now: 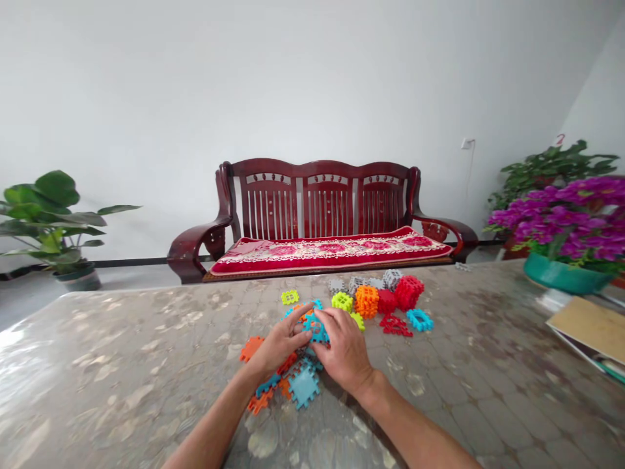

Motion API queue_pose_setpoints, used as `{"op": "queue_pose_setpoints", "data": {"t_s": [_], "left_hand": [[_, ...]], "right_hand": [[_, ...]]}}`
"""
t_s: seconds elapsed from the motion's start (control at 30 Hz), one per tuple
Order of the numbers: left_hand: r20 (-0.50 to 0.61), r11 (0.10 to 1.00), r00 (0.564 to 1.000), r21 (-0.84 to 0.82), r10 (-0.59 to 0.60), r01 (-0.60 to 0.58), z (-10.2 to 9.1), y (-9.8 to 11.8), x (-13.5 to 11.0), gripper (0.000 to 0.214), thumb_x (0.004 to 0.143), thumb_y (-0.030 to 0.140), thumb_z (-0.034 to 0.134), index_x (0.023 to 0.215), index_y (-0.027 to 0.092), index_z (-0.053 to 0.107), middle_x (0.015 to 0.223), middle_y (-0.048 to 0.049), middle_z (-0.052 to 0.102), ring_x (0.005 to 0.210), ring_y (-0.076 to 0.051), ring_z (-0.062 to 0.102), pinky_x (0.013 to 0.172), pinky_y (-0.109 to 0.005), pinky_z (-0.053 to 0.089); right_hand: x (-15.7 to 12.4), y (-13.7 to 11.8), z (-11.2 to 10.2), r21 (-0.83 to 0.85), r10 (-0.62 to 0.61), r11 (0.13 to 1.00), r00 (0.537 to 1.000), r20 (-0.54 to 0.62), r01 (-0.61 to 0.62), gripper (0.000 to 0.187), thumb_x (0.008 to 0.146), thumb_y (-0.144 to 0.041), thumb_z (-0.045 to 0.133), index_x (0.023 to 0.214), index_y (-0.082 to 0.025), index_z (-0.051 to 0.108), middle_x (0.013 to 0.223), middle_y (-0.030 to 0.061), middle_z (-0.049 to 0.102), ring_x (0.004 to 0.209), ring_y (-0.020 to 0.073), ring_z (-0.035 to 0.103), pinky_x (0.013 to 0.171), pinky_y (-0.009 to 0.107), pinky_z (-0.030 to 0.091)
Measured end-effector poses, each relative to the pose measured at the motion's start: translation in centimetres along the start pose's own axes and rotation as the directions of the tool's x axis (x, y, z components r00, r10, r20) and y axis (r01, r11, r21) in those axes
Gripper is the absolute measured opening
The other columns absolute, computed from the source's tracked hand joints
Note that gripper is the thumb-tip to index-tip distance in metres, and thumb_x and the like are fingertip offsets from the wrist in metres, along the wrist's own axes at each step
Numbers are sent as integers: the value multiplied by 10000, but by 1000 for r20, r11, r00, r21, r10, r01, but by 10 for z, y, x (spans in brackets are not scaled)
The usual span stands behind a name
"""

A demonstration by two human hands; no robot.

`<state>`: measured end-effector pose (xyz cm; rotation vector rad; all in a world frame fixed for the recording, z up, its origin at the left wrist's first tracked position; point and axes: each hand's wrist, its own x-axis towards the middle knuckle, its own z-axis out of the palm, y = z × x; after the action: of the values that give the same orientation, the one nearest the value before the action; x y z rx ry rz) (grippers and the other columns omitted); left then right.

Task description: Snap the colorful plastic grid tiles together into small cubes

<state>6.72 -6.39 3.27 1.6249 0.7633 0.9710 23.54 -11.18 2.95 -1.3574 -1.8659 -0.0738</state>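
Note:
Between my two hands is a blue interlocking building piece (318, 331) with notched edges and a window-like opening. My right hand (346, 348) is closed on its right side, thumb below and fingers above. From the left, my left hand (282, 340) pinches at the same piece, its thumb against the edge and its index finger reaching over the top. Under and around the hands lies a loose pile of notched pieces, among them a pale blue square (304, 385), an orange piece (250, 348) and another orange piece (260, 402). My hands hide part of this pile.
Beyond my right hand stand stacks of pieces: lime green (342, 301), orange (366, 301), red (409, 292) and grey (392, 279). A lime piece (290, 297) and a blue frame (420, 320) lie apart. A flower pot (566, 277) and a cardboard-coloured folder (593, 329) occupy the table's right.

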Motion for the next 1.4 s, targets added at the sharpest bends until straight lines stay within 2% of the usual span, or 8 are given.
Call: {"op": "queue_pose_setpoints", "data": {"t_s": [0.1, 0.23, 0.4, 0.53, 0.73, 0.87, 1.17, 1.4], "left_hand": [[1, 988, 992, -93, -126, 125, -5, 5, 1, 672, 831, 438, 615, 1422, 190, 415, 801, -22, 690, 732, -154, 652, 688, -273, 523], [-229, 990, 968, -119, -101, 76, -28, 1, 6, 697, 781, 502, 645, 1362, 168, 453, 1025, -103, 718, 904, -222, 696, 856, -381, 538], [-586, 1000, 810, -16, -17, 10, -66, -23, 7, 675, 700, 532, 680, 1238, 150, 538, 962, -86, 723, 844, -216, 711, 858, -395, 544], [-692, 996, 721, 35, -34, 80, -84, -43, 4, 569, 704, 452, 654, 1189, 169, 558, 934, -65, 714, 795, -193, 711, 812, -369, 556], [-654, 984, 754, 84, -66, 159, -92, -56, 4, 502, 709, 380, 620, 1163, 171, 572, 972, -76, 708, 810, -191, 714, 785, -339, 556], [-636, 975, 766, 100, -91, 198, -95, -58, 4, 474, 710, 360, 613, 1144, 171, 587, 985, -77, 710, 821, -192, 714, 795, -337, 555], [-614, 970, 776, 65, -148, 236, -96, -56, 4, 430, 674, 355, 646, 1064, 175, 635, 927, -67, 738, 844, -209, 715, 831, -348, 553], [-602, 968, 782, 60, -160, 244, -101, -64, 5, 425, 678, 362, 667, 1063, 185, 645, 943, -70, 746, 880, -219, 712, 850, -350, 547]], "right_hand": [[2, 12, -7, 20, 10, 1000, 1000, -15, -10, 554, 725, -159, 665, 1264, -238, 562, 1172, 83, 616, 1109, 252, 547, 967, 420, 457], [6, 50, -23, 109, 113, 988, 991, -73, -105, 571, 730, -185, 643, 1289, -241, 543, 1250, 87, 604, 1133, 241, 562, 967, 416, 470], [3, 109, -56, 140, 342, 935, 934, -104, -326, 559, 723, -285, 636, 1274, -224, 564, 1051, 59, 687, 843, 199, 637, 818, 385, 528], [-19, 147, -84, 159, 422, 901, 900, -107, -404, 559, 696, -354, 655, 1238, -231, 596, 935, 39, 704, 797, 185, 634, 767, 339, 523], [-56, 198, -112, 120, 541, 841, 823, -174, -527, 612, 713, -421, 622, 1282, -206, 551, 1098, 89, 692, 861, 206, 636, 795, 354, 504], [-62, 218, -121, 92, 523, 852, 833, -182, -515, 662, 705, -398, 615, 1329, -209, 498, 1242, 103, 637, 913, 206, 633, 881, 373, 483], [-68, 242, -117, -12, 488, 871, 869, -88, -490, 656, 718, -295, 574, 1365, -234, 480, 1266, 84, 625, 1014, 204, 617, 965, 391, 442], [-68, 232, -108, -11, 554, 830, 827, -99, -558, 689, 762, -402, 559, 1405, -197, 421, 1328, 122, 569, 1145, 237, 578, 971, 386, 442]]}}
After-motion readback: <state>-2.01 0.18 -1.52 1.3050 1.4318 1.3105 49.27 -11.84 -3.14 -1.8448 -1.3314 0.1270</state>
